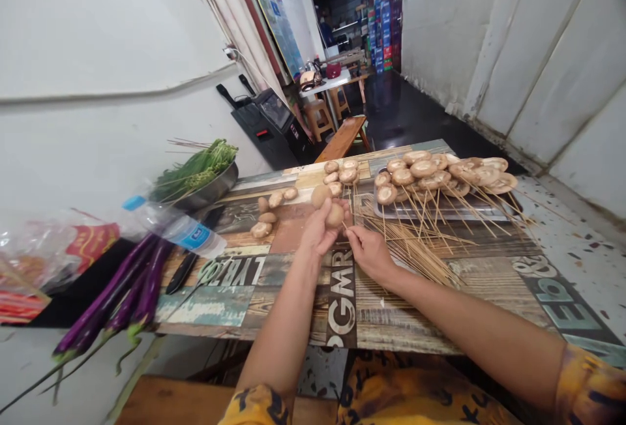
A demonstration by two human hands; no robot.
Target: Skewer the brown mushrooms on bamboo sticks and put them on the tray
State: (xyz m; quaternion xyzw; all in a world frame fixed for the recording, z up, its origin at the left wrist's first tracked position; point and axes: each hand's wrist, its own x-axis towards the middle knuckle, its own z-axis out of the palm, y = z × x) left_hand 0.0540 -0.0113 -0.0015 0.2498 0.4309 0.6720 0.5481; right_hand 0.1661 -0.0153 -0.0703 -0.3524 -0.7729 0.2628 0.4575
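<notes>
My left hand (319,231) is closed around a brown mushroom (335,215) above the table's middle. Just beyond its fingers is another round mushroom cap (321,196); I cannot tell whether it is held too. My right hand (370,252) pinches a thin wooden skewer (345,227) that points at the held mushroom. Several loose mushrooms (262,229) lie left of my hands, and a small group (349,175) sits farther back. To the right, a metal tray (452,212) bears a pile of skewered mushrooms (423,169). Bare skewers (411,252) lie in a bundle beside my right hand.
On the left are purple eggplants (115,294), a black-handled knife (182,273), a water bottle (195,237) lying tilted and a metal bowl (208,187) of green vegetables. Plastic packages (63,249) lie farther left. A wooden bench (342,140) stands beyond the patterned table (288,294).
</notes>
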